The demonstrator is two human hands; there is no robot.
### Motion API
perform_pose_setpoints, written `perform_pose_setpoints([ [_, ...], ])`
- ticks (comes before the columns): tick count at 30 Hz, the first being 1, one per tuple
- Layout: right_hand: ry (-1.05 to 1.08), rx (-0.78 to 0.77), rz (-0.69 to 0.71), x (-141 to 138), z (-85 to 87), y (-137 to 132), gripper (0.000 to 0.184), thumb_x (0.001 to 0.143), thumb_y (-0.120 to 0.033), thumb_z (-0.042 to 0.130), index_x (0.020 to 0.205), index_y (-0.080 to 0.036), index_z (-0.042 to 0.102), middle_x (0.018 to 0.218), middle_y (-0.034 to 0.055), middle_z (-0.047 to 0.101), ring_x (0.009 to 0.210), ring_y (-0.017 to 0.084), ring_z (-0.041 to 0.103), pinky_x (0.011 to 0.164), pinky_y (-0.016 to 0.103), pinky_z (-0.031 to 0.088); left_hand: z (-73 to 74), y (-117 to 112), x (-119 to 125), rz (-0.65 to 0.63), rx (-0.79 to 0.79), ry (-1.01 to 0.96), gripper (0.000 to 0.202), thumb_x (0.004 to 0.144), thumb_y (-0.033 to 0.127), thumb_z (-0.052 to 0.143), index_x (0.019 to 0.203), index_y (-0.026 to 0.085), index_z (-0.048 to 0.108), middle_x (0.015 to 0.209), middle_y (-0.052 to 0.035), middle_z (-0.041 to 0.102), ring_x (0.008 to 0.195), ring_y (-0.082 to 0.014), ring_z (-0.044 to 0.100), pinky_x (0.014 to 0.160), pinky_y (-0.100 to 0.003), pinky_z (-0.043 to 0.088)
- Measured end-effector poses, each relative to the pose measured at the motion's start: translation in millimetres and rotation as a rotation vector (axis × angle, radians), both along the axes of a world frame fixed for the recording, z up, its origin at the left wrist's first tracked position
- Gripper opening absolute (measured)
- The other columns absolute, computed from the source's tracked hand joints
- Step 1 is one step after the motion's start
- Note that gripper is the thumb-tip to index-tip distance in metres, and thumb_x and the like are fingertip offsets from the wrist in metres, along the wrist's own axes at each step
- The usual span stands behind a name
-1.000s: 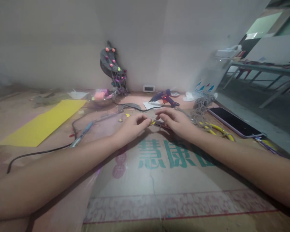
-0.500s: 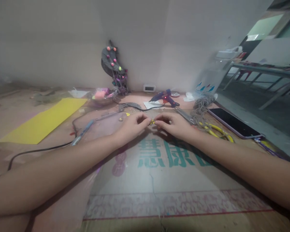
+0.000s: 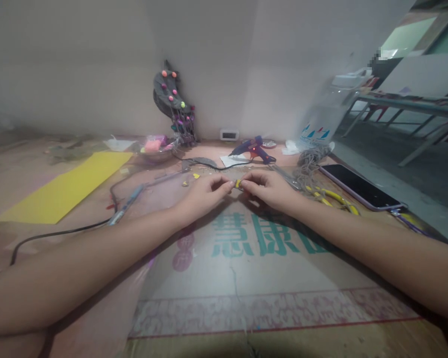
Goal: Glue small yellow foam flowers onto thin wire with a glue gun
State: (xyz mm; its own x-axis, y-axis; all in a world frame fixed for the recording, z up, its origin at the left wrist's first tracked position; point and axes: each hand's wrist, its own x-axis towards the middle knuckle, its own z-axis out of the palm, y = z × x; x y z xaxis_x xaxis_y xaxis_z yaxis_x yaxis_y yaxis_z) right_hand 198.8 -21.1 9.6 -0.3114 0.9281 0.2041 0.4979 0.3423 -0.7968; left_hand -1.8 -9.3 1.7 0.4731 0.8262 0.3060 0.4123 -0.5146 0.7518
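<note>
Both my hands meet at the middle of the cardboard sheet (image 3: 246,268) with green printed characters. My left hand (image 3: 205,193) has its fingers curled in a pinch. My right hand (image 3: 269,188) pinches too, and a small yellow piece (image 3: 238,184) shows between the fingertips of both hands. Small yellow scraps (image 3: 196,175) lie just beyond my left hand.
A yellow paper sheet (image 3: 67,186) lies at the left. A black cable (image 3: 78,228) and a pen-like tool (image 3: 127,205) run beside my left arm. A blue glue gun (image 3: 252,148), twine (image 3: 310,160), yellow-handled pliers (image 3: 332,198) and a phone (image 3: 360,186) lie at the right. A dark beaded ornament (image 3: 173,104) leans on the wall.
My right hand lifted off a dark flat thing on the cardboard and drew in to my left hand; both now pinch the yellow piece together.
</note>
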Motion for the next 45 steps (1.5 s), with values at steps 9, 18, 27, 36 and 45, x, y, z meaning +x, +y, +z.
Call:
perform_pose_setpoints([
  [9,-0.048,-0.003,0.011,-2.6,2.9,-1.2,0.022,0.087,-0.038,0.054,0.08,-0.018,0.061,0.063,-0.0008,0.063,0.046,0.011,0.051,0.044,0.023,0.039,-2.3,-0.5,0.5,0.005,0.001,-0.001,0.025,0.089,0.036,0.052,0.088,0.016,0.066,0.086,-0.0031,0.069,0.079,-0.017,0.06,0.07,-0.028,0.045],
  [18,-0.18,0.116,0.018,0.2,-1.0,1.2,0.023,0.087,-0.037,0.054,0.079,-0.018,0.065,0.068,0.0005,0.066,0.056,0.013,0.056,0.054,0.024,0.041,-3.6,1.4,0.1,-0.018,-0.019,-0.035,0.027,0.09,0.039,0.053,0.093,0.016,0.067,0.092,-0.0043,0.071,0.085,-0.0183,0.063,0.076,-0.029,0.047],
  [27,-0.182,0.125,0.062,1.8,-4.7,2.2,0.023,0.088,-0.037,0.053,0.085,-0.019,0.066,0.067,0.0001,0.065,0.056,0.013,0.055,0.054,0.024,0.04,-1.7,0.0,1.2,0.021,-0.049,-0.011,0.024,0.087,0.037,0.054,0.086,0.016,0.066,0.084,-0.0031,0.068,0.077,-0.0163,0.06,0.069,-0.028,0.044],
  [36,-0.186,0.112,0.069,1.4,-3.9,2.3,0.022,0.088,-0.036,0.053,0.086,-0.018,0.066,0.069,0.0007,0.065,0.058,0.014,0.056,0.057,0.026,0.041,0.4,-0.8,1.5,0.005,-0.039,-0.004,0.024,0.088,0.036,0.053,0.085,0.016,0.065,0.084,-0.0031,0.068,0.08,-0.0174,0.06,0.071,-0.029,0.045],
  [45,-0.176,0.117,0.064,0.5,-2.1,1.8,0.024,0.089,-0.036,0.051,0.084,-0.017,0.065,0.068,0.0008,0.065,0.056,0.013,0.055,0.055,0.024,0.041,-0.9,0.5,0.6,-0.007,-0.041,-0.007,0.028,0.088,0.039,0.053,0.087,0.015,0.066,0.087,-0.003,0.07,0.081,-0.0174,0.062,0.073,-0.028,0.045],
])
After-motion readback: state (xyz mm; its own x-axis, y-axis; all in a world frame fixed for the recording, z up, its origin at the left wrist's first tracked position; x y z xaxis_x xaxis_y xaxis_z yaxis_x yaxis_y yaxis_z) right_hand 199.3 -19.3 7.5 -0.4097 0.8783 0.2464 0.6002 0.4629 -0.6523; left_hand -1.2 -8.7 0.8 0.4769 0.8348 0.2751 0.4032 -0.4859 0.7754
